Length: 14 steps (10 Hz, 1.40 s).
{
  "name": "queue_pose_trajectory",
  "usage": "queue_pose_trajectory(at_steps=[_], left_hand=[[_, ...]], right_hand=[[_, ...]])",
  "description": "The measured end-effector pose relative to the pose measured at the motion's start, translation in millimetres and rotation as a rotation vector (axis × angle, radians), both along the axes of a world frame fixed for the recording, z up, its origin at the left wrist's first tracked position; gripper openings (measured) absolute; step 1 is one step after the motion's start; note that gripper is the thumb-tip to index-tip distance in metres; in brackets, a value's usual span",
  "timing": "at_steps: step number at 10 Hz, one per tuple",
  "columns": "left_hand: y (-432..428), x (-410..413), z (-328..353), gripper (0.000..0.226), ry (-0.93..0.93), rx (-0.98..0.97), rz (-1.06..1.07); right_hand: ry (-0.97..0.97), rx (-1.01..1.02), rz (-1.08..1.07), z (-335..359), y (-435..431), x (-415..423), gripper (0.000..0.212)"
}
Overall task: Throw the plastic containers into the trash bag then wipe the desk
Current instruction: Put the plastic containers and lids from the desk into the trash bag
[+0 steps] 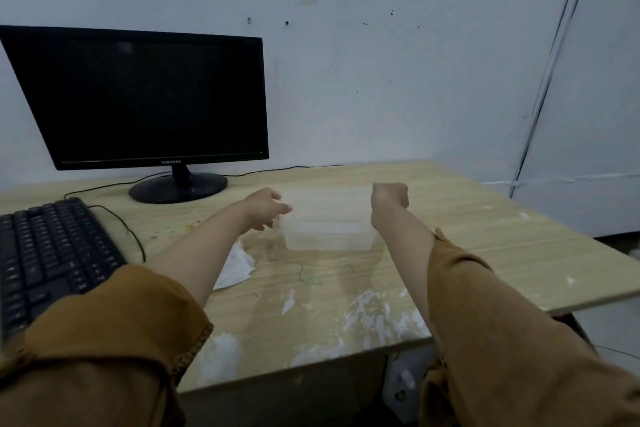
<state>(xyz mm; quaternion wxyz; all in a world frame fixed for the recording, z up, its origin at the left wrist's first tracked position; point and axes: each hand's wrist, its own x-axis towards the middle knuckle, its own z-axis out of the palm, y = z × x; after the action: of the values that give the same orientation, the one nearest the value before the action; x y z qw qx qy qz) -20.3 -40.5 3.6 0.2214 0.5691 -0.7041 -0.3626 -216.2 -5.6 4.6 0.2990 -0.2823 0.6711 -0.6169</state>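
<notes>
Between both hands [265,206] [389,196], clear container [329,222], desk [485,253]

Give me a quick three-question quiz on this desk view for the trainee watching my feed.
1. True or false: the clear plastic container sits on the desk between the left hand and the right hand.
2. Which item lies nearest the left forearm? A) the crumpled white tissue B) the monitor C) the keyboard
3. Fill in: the white smears that need wiping are mostly along the desk's ____ edge.

Key: 1 true. 2 A; the tissue lies just beside and partly under the forearm. 3 near (closest to the camera).
</notes>
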Motion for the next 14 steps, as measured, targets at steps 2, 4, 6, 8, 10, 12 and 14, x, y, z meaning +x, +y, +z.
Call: queue_pose_trajectory(at_steps=[2,4,6,8,10,12,14], left_hand=[[-10.5,-1.2,-11.6,0.048,-0.025,-0.022,0.032],[-14.1,-18.5,-22.3,0.047,-0.060,-0.077,0.051],[-17.7,-42.8,-26.1,0.054,-0.227,-0.241,0.009],[-23.5,-53.2,-32.9,0.043,-0.314,-0.343,0.028],[-36.1,-54.7,-30.1,0.041,-0.492,-0.379,-0.035],[-54.7,-60.8,-33.2,0.042,-0.481,-0.469,-0.142],[-75.6,-65.8,-35.0,0.048,-0.573,-0.471,-0.344]], right_hand=[[0.158,0.141,-0.091,-17.7,-21.6,-9.9,0.017],[0.430,0.241,-0.092,-24.7,-26.1,-15.9,0.024],[0.720,0.318,-0.084,-29.1,-32.8,-10.5,0.023],[0.866,0.438,0.056,-31.8,-41.3,-11.2,0.021],[0.786,0.445,0.145,-30.2,-50.9,-21.1,0.026],[0.980,0.463,0.229,-31.4,-61.2,-14.7,0.037],[1.183,0.526,0.412,-31.9,-78.0,-12.9,0.051]])
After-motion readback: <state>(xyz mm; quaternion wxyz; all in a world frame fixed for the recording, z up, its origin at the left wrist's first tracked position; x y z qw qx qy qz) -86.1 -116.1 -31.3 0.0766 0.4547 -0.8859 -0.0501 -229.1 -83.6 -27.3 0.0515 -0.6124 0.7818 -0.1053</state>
